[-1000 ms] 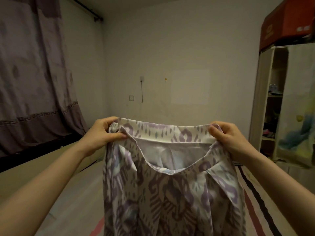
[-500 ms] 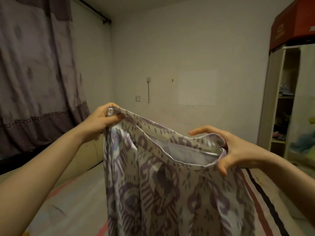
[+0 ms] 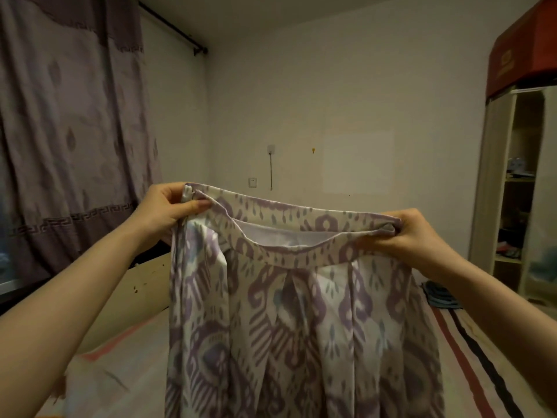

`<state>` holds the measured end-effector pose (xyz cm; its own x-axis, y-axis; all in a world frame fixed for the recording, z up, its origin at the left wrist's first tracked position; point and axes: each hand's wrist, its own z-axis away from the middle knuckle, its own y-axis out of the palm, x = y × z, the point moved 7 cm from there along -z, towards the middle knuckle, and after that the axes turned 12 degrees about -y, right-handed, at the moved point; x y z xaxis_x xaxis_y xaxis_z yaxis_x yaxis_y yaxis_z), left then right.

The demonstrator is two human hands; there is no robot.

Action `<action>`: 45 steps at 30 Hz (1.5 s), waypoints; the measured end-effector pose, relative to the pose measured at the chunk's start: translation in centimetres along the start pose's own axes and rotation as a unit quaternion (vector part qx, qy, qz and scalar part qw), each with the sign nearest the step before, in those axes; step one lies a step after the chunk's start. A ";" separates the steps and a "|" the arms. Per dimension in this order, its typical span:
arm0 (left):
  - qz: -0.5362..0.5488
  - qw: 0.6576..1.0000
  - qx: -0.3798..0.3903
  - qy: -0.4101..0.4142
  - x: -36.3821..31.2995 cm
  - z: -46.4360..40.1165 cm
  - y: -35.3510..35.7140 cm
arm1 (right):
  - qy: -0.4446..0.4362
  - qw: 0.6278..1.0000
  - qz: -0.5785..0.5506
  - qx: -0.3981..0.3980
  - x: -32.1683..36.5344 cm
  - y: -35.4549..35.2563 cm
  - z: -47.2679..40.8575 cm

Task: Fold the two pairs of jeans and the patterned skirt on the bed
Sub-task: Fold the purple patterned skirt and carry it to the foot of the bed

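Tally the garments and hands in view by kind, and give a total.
Patterned skirt: 1, held up by its waistband
Folded blue garment on the bed: 1, kind unclear
Hands: 2, left hand and right hand
Total: 4

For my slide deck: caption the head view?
Both hands, left and right, hold a patterned skirt up by its waistband.

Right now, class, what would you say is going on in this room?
A person is holding up a white skirt with a purple and grey pattern by its waistband, spread wide in the air above a striped bed cover. The left hand pinches the waistband's left end and the right hand grips the right end. The skirt hangs full length, not yet folded. A folded blue garment, possibly jeans, lies at the right edge of the bed.
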<state>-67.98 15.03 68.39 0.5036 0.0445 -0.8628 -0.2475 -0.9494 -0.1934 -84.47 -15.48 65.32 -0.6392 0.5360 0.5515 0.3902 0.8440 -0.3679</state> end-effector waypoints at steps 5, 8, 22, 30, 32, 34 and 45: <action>0.002 0.999 -0.024 0.039 -1.8 -0.2 -1.6 | -0.069 0.993 -0.005 -0.100 0.8 -1.6 -1.8; 0.005 0.997 -0.045 0.064 -3.0 -0.6 -2.3 | -0.098 0.987 -0.015 -0.125 1.4 -2.4 -3.2; -0.078 0.989 -0.040 0.116 -8.9 -1.8 -3.8 | -0.150 0.974 0.064 -0.154 5.3 -6.2 -9.3; -0.071 0.982 -0.080 0.155 -10.7 -2.2 -4.0 | -0.132 0.969 0.129 -0.164 6.5 -7.3 -10.4; -0.065 0.980 -0.089 0.165 -11.3 -2.1 -3.9 | -0.130 0.970 0.127 -0.160 6.9 -7.6 -10.4; -0.053 0.980 -0.088 0.171 -12.0 -2.3 -3.8 | -0.137 0.968 0.129 -0.167 7.4 -8.1 -10.6; -0.004 0.997 -0.033 0.063 -8.9 -5.5 -0.2 | -0.079 0.973 0.129 -0.173 3.8 -11.0 -10.0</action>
<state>-67.86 13.15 78.73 0.6066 0.0164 -0.7948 -0.1908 -0.9676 -0.1656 -84.51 -22.50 78.95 -0.5732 0.7446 0.3421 0.7338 0.6522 -0.1899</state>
